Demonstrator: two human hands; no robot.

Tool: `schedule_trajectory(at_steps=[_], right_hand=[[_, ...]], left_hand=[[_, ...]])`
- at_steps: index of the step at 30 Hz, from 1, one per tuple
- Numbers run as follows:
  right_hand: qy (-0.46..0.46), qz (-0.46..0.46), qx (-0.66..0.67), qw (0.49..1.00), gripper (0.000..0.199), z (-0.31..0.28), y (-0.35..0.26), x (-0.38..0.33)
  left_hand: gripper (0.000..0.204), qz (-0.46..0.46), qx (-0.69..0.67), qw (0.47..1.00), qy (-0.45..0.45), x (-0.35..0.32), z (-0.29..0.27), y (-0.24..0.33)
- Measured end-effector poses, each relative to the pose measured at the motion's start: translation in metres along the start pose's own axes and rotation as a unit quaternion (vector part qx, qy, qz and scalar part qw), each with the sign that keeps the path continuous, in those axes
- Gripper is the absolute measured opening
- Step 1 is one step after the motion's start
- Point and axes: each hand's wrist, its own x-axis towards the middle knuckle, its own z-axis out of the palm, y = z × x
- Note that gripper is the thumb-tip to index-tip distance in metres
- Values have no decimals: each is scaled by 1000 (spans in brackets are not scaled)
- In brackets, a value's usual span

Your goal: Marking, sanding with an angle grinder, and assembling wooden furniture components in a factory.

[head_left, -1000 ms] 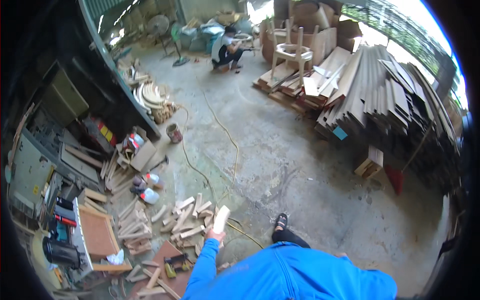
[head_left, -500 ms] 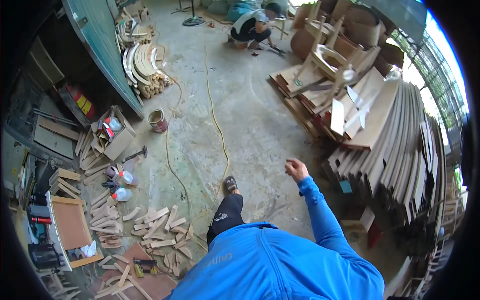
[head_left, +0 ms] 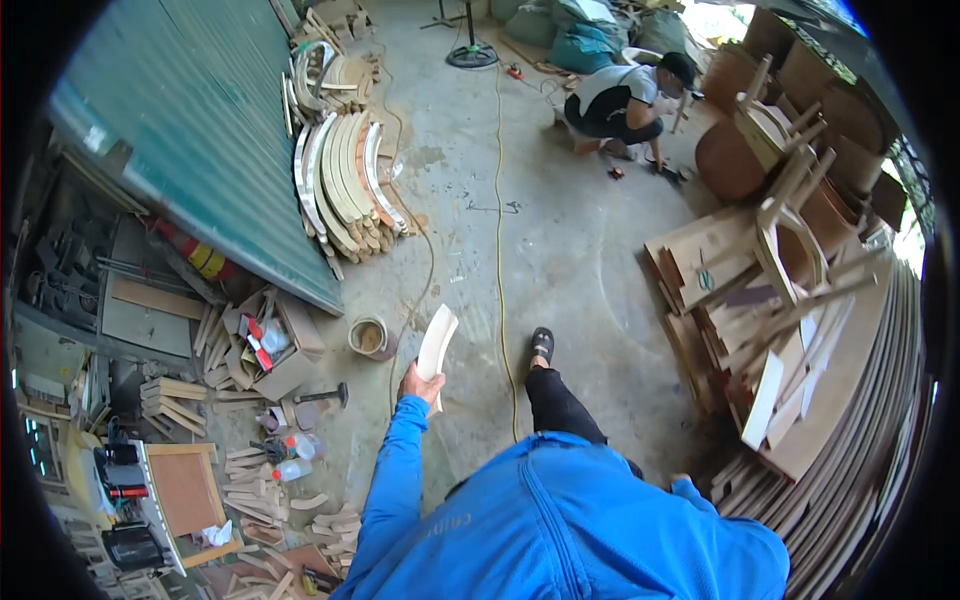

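My left hand [head_left: 421,386] is closed around the lower part of a short, curved piece of pale wood [head_left: 436,342]. The piece stands up from my grip, above the concrete floor and to the right of a round bucket [head_left: 373,339]. Down by my right side, only a small part of my right hand [head_left: 680,477] shows past the blue sleeve. Its fingers are hidden, so I cannot see whether it holds anything.
Yellow cable [head_left: 500,200] runs along the floor ahead. Curved wooden strips [head_left: 345,180] are stacked at left, near a hammer [head_left: 328,394] and plastic bottles [head_left: 292,469]. Boards and chair frames [head_left: 790,240] crowd the right. Another person [head_left: 620,105] squats farther off.
My left hand has come into view with the curved wood piece. My right hand has dropped back to my side. I have stepped forward, and the surroundings have shifted in view.
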Motion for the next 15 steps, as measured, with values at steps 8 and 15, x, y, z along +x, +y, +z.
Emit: schedule_trajectory(at_steps=[8, 15], right_hand=[[-177, -462, -355, 793, 37, 614, -373, -254], [-270, -691, -402, 537, 32, 938, -552, -438]], left_hand=[[55, -409, -15, 912, 26, 148, 5, -58], [43, -548, -79, 828, -90, 341, 75, 0]])
